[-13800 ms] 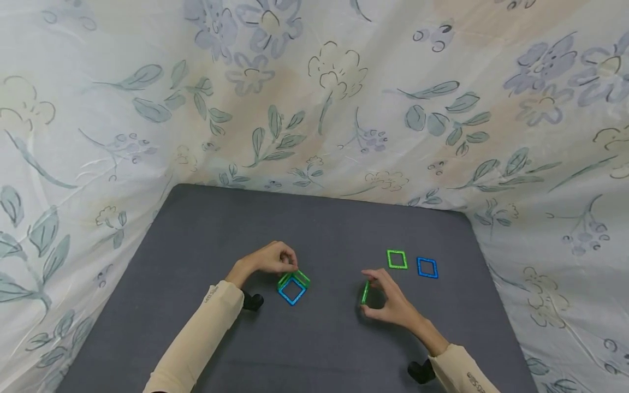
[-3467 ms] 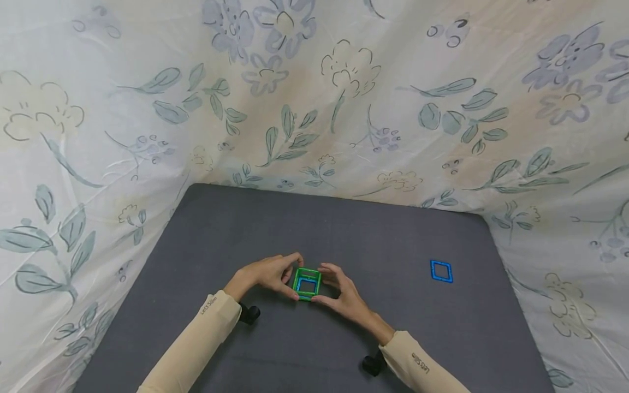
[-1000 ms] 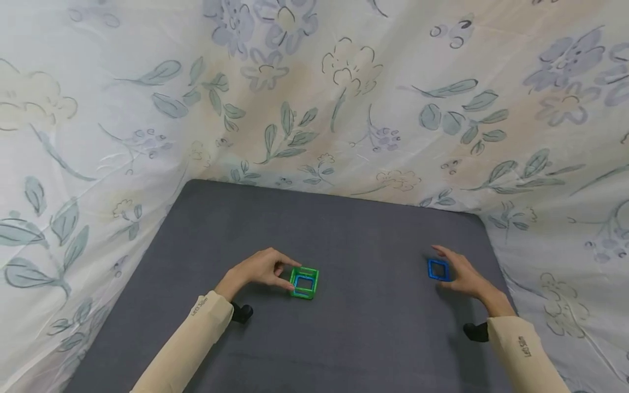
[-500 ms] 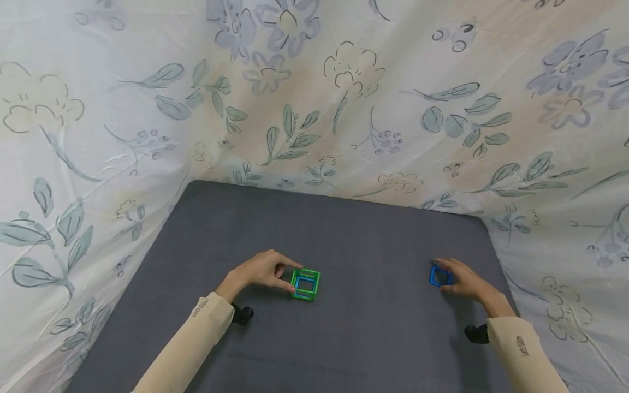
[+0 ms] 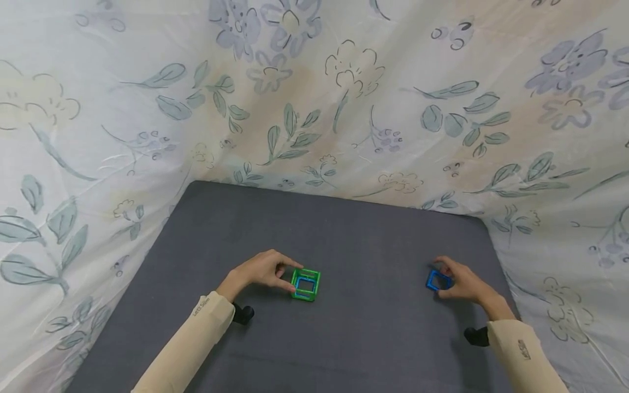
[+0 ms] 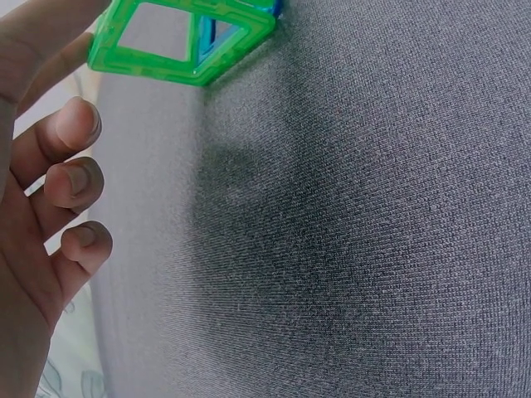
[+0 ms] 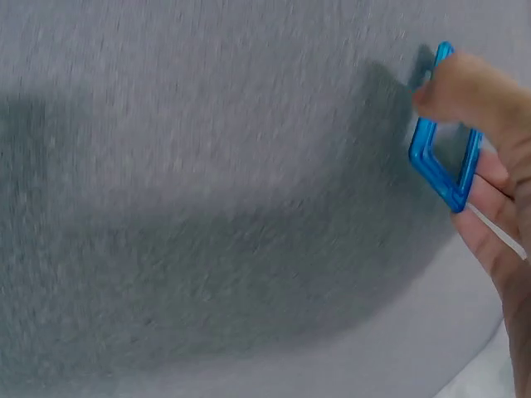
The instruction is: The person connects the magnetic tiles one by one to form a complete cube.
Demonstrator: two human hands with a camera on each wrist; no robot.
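My left hand [image 5: 262,270] holds the left side of a small open box of magnetic square tiles [image 5: 317,285] between thumb and index finger. Its walls are green with a blue square inside at the bottom, and it stands on the dark table. In the left wrist view the green tiles [image 6: 145,65] show at the top, the other fingers loosely curled below. Far to the right, my right hand [image 5: 464,281] pinches a single blue magnetic square tile [image 5: 429,279]. The right wrist view shows this blue tile [image 7: 437,180] tilted, the thumb across its open middle and fingers behind.
A dark grey cloth-covered table [image 5: 363,327] lies under both hands. Floral curtain [image 5: 314,125] hangs behind it and along both sides. Black wrist cameras [image 5: 475,336] sit under the beige cuffs.
Over the earlier frames the green tiles were joined into the box. My right hand left it, reached right and took the last blue tile, which has since turned in its fingers. The left hand stays.
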